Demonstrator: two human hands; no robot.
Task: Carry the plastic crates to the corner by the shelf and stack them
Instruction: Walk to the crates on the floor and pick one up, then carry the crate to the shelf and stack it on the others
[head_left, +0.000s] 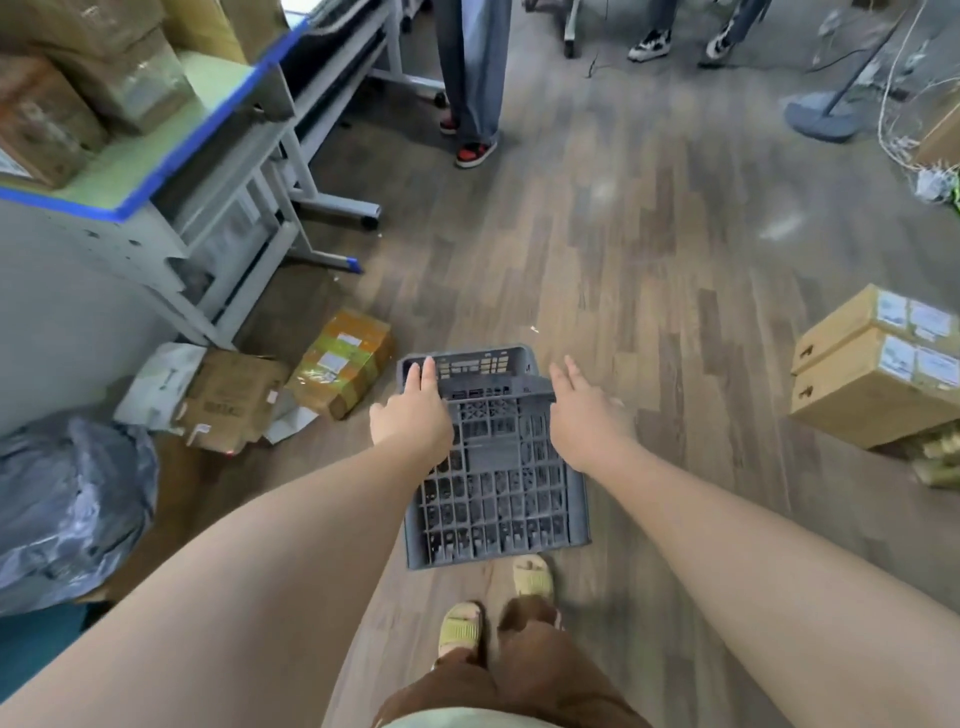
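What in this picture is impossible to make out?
Head view, the only one:
- Whether one gray crate or two nested ones: the left hand and right hand cover the sides.
- Labels on the cardboard boxes: too small and blurred.
- The bystander in red shoes: cut off by the top edge.

Dark grey crate with open lattice pattern — brown wood-plank floor, tan cardboard boxes, pale yellow sandals.

Crate on the floor, between two hands

The crate lies on the floor before the feet; taped box to its left, stacked cartons well right.
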